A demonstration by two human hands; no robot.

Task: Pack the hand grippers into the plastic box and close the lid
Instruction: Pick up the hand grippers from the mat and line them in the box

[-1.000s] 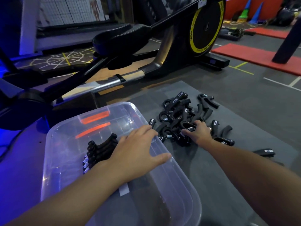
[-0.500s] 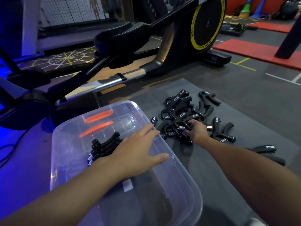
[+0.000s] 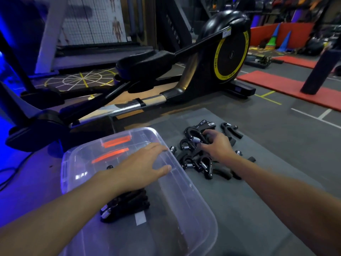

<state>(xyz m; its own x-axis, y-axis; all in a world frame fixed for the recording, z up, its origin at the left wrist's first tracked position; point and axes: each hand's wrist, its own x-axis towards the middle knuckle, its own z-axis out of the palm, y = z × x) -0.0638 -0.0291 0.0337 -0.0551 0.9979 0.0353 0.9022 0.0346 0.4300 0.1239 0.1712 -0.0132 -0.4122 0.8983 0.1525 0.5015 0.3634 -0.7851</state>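
Count: one plastic box [image 3: 201, 209], two hands, one pile of hand grippers [image 3: 193, 163], and one outlying gripper [image 3: 232, 130] just beyond that pile. Five coil springs are showing among the items on the grey mat [image 3: 267, 209]. The overlapping bodies are preventing an exact total.

The plastic box is sitting at my lower left with its open top facing up. Its long axis is running away from me, leaning slightly left at the far end. Two orange strips [image 3: 115, 141] are showing through its far wall.

The boxed grippers [image 3: 127, 205] are lying stacked on the floor of the box, mostly under my forearm. Two springs are showing there, so I cannot give a full count. Their spring ends are pointing left toward me and their handles are running right.

My left hand [image 3: 140, 169] is reaching over the right rim of the box with its fingers straight and spread, gripping nothing. I cannot tell whether it is touching the rim.

My right hand [image 3: 216, 146] is reaching into the pile, with its fingers curling around a hand gripper [image 3: 197, 139] near the top.

The outlying gripper is lying with its spring end far-left and its handles pointing near-right.

An elliptical trainer [image 3: 230, 52] is standing behind the mat.
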